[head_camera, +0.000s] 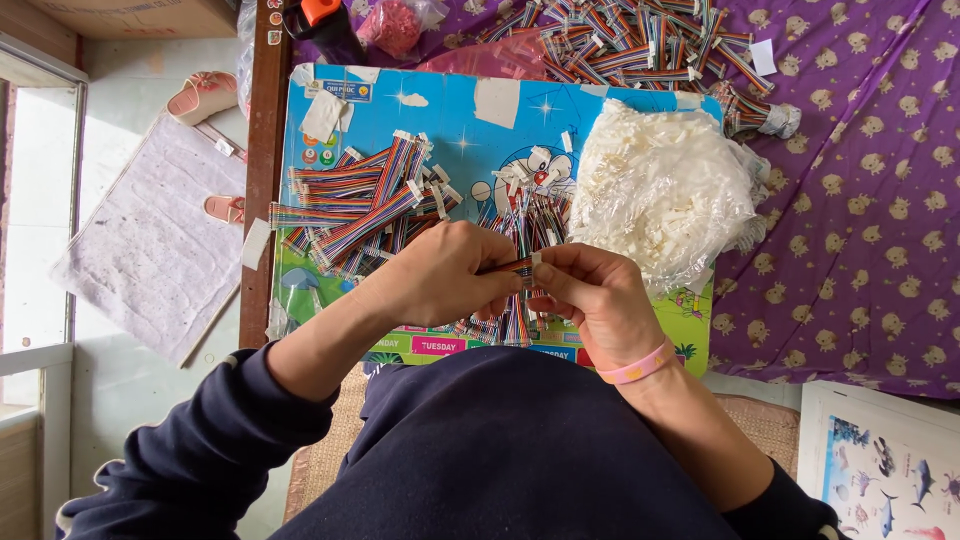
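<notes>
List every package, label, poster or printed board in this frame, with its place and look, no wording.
Cartoon board: under the hands, rectangular, sky blue with a green lower strip and a cartoon figure.
Clear plastic bag: on the board's right side, bulging, full of small white parts.
Cardboard box: top left corner, brown.
Sea-animal poster: bottom right corner, white with coloured fish.
Small bag: top centre, clear, pink contents.

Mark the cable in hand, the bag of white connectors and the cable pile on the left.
cable (508, 266), head view, coloured wires between both hands
bag (660, 190), head view, middle of the clear bag
cable pile (360, 205), head view, middle of the striped bundles
</notes>
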